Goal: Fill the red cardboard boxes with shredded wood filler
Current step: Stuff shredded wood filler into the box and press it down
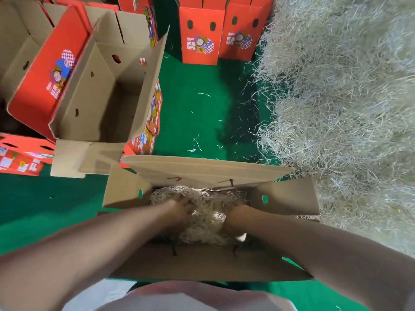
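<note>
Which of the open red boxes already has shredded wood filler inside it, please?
The nearest box, where the left hand and right hand reach into the filler. The open box at upper left shows only bare cardboard inside.

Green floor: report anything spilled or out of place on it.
Loose strands of shredded wood filler lie scattered on the green floor, between the big filler pile and the empty open box. They look like spill from carrying handfuls; nothing else stands out.

Left hand (pixel 179 207), right hand (pixel 233 217): fingers sunk in filler (pixel 205 223), grip unclear; heap (pixel 348 108) cut off right.
</note>
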